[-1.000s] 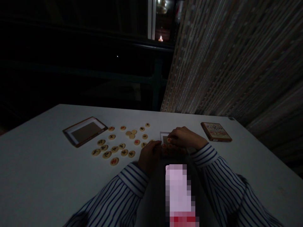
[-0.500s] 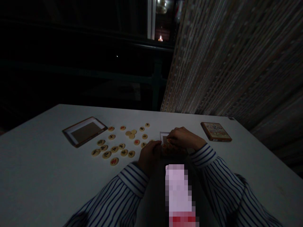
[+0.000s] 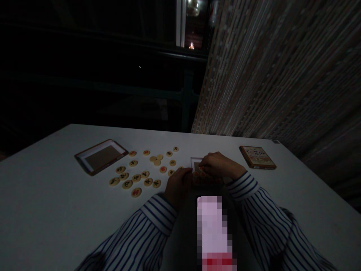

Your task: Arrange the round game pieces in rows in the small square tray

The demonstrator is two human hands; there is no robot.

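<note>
Several round wooden game discs (image 3: 136, 177) with red or black marks lie scattered on a white table (image 3: 56, 210). My left hand (image 3: 177, 185) rests curled at the left edge of a small dark tray (image 3: 196, 162) holding red-marked discs. My right hand (image 3: 220, 165) lies over that tray, its fingertips pinched on a disc inside it. Both arms wear striped sleeves. The light is very dim, and most of the tray is hidden under my hands.
An open flat box (image 3: 100, 156) with a brown rim lies at the left rear of the table. A printed box lid (image 3: 257, 156) sits at the right. A woven blind (image 3: 282, 67) hangs behind on the right. A blurred pink patch (image 3: 213, 229) covers the near centre.
My right hand's fingertips have shifted slightly over the tray. The left hand and the loose discs have stayed put.
</note>
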